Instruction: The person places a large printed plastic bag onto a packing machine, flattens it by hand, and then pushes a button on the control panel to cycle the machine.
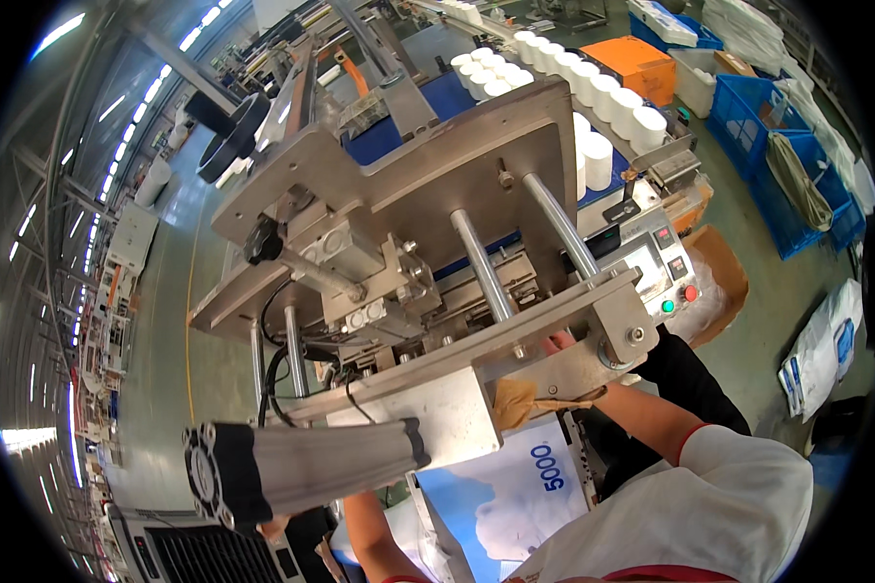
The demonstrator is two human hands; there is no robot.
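Note:
A metal packing machine [398, 185] with upright steel rods fills the middle of the view. My right forearm [646, 418] reaches beneath its front plate. A small part of my right hand [557, 342] shows through a gap; its fingers are mostly hidden. My left forearm [369, 539] rises toward the grey motor cylinder [330, 466], which covers my left hand. A patch of skin [274, 528] shows below the motor's end, too little to read. Between my arms lies a blue and white printed plastic bag or film [500, 496]. What either hand holds cannot be seen.
White cylindrical rolls [602, 97] stand in rows on the blue conveyor [447, 97] behind. A control panel [656, 262] with buttons is at the right, beside an open cardboard box [724, 277]. Blue crates [758, 112] and a white bag [821, 350] sit on the floor farther right.

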